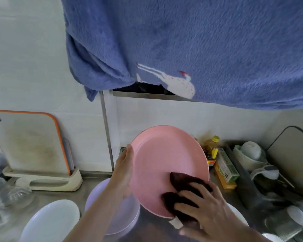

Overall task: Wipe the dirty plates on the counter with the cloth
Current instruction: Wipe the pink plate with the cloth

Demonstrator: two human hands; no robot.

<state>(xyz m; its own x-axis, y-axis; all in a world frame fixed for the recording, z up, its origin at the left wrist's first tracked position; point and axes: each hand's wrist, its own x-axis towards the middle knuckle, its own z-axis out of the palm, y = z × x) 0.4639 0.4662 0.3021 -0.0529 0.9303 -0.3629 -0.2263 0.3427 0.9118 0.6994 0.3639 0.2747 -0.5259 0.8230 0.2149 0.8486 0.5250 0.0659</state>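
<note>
Steel counter carries the waiting work: a white plate at lower left and a lilac plate beside it, neither being wiped now. Pink plate is held tilted above them, its face looking clean, so I judge this one nearly done. Left hand grips its rim. Right hand, fingers spread, presses the dark cloth against its lower face.

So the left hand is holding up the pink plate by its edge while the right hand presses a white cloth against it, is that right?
Not quite: the cloth is dark maroon, not white. The head view shows the left hand holding the pink plate up by its edge while the right hand presses that dark cloth against the plate's lower part.
</note>
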